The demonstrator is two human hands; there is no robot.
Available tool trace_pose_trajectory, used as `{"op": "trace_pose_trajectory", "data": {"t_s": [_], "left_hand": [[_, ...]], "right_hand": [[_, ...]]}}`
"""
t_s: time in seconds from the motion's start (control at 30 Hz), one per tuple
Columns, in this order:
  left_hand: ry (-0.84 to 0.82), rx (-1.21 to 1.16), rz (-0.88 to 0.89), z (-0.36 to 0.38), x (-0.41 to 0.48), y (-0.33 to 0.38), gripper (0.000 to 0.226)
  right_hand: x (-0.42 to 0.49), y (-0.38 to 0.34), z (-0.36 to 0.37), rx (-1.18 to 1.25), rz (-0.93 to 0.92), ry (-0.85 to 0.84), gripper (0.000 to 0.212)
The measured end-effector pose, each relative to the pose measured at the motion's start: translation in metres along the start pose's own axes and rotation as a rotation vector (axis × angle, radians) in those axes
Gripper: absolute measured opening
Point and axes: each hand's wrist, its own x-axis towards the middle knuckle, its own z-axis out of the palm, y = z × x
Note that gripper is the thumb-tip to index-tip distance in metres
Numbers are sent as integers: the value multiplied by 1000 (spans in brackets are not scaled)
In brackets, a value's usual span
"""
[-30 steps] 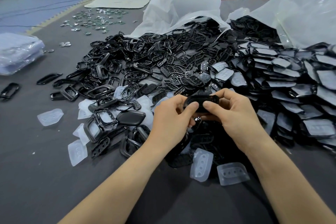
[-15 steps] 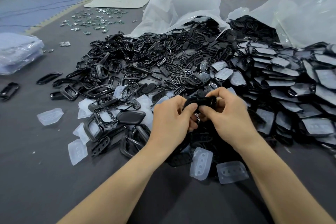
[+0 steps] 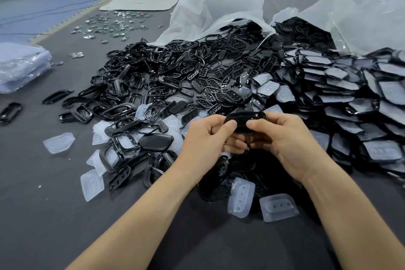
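Item, frame centre: black key shell [image 3: 244,121] (light, stiff, likely slippery), which I pinch by its ends, left hand [image 3: 206,138], right hand [image 3: 285,140].

No lettering, label or number anywhere is sharp enough to read.

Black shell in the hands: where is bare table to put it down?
The left hand and right hand hold the black shell. Bare grey table lies left of the left forearm, up to the loose clear pad, and between the forearms. A strip runs between the bag stack and the black frames. Ahead and right, the heaps are crowded.
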Motion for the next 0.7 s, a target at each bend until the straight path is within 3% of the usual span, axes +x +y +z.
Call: {"op": "trace_pose_trajectory", "data": {"t_s": [0.23,0.53,0.7], "left_hand": [[-19,81,8,-2,1,-5,13],[26,289,144,-5,5,-8,18],[37,334,206,-3,2,-6,20]], "right_hand": [[1,0,0,-210,-43,77,16],[0,-1,-3,4,44,-68,8],[-2,-1,-2,5,-89,-14,14]]}}
